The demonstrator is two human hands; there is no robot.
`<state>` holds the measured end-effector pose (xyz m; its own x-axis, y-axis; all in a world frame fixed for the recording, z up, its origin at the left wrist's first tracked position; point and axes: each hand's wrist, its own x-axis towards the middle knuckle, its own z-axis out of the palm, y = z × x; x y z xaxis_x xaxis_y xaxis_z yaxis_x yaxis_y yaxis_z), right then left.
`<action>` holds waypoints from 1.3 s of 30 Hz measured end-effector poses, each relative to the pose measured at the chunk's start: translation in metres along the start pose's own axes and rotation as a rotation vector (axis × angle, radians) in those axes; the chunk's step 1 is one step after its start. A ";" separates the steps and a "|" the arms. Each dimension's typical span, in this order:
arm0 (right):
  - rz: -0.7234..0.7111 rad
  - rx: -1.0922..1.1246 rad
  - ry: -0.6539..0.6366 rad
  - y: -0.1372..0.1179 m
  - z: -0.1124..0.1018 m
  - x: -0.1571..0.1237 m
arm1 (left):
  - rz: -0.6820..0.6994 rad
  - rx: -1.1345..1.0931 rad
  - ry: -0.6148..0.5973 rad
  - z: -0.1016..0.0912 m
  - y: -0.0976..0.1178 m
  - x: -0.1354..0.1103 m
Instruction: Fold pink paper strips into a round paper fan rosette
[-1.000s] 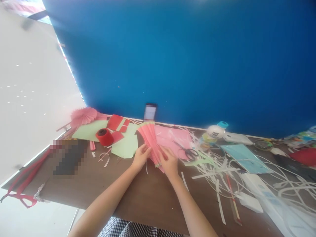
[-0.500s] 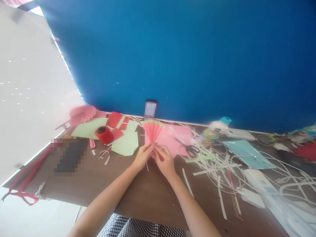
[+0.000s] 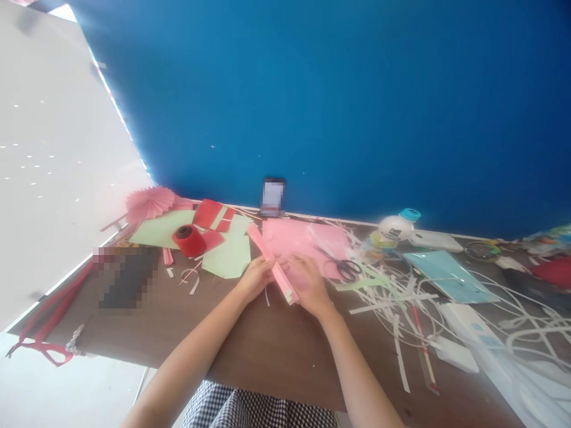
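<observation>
A pink pleated paper strip [image 3: 274,266] lies folded flat into a narrow bar, slanting from upper left to lower right over the brown table [image 3: 250,345]. My left hand [image 3: 254,278] grips its left side near the middle, fingers curled. On the other side my right hand [image 3: 307,284] presses and pinches it, just left of a pink paper sheet [image 3: 307,238].
Light green sheets [image 3: 227,257], a red tape roll [image 3: 188,239], red paper pieces and a finished pink fan [image 3: 149,202] lie to the left. Scissors [image 3: 341,266], a glue bottle [image 3: 392,229], a blue sheet and tangled white paper strips [image 3: 401,297] fill the right. A phone [image 3: 272,196] leans on the blue wall.
Half a second ago the pleated paper was spread into an upright fan; both hands have since squeezed it closed into a flat bar and laid it slanting.
</observation>
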<state>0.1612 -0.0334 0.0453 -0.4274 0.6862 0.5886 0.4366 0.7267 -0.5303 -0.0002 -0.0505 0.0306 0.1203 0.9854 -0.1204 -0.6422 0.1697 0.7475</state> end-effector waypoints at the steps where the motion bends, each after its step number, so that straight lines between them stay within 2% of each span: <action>1: -0.062 -0.024 -0.059 -0.001 0.001 0.000 | -0.004 0.006 -0.025 0.001 0.000 -0.001; 3: -0.148 -0.056 -0.117 -0.005 0.003 0.000 | -0.021 0.028 -0.080 0.004 0.000 -0.004; 7: -0.246 -0.086 -0.077 -0.007 0.006 -0.001 | -0.040 0.064 -0.125 0.005 0.004 -0.008; 12: -0.248 -0.033 -0.083 -0.007 0.005 -0.001 | 0.033 0.129 0.000 0.003 0.007 -0.007; 18: -0.113 0.107 -0.088 -0.005 0.003 -0.002 | 0.106 0.268 0.011 0.001 0.003 -0.002; 21: -0.006 0.081 -0.123 0.000 0.005 -0.003 | 0.200 0.201 0.101 -0.008 0.008 0.003; 23: 0.089 0.040 -0.120 0.006 0.010 -0.004 | 0.210 0.113 0.147 -0.015 0.015 0.006; 24: 0.129 0.023 -0.124 0.009 0.014 -0.004 | 0.183 0.079 0.136 -0.018 0.017 0.007; 28: 0.167 -0.046 -0.226 0.017 0.033 -0.007 | 0.290 0.050 0.075 -0.022 0.020 0.007; 31: 0.181 -0.084 -0.253 0.017 0.041 -0.007 | 0.230 0.099 0.053 -0.021 0.016 0.007; 35: 0.197 -0.015 -0.230 0.015 0.032 -0.006 | 0.167 0.096 0.042 -0.021 0.014 0.007; 39: 0.405 0.169 -0.115 0.016 0.016 -0.004 | 0.152 0.115 0.014 -0.021 0.014 0.005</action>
<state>0.1572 -0.0238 0.0243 -0.3378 0.9083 0.2468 0.4553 0.3872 -0.8017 -0.0245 -0.0427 0.0265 0.0175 0.9998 -0.0091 -0.5616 0.0173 0.8272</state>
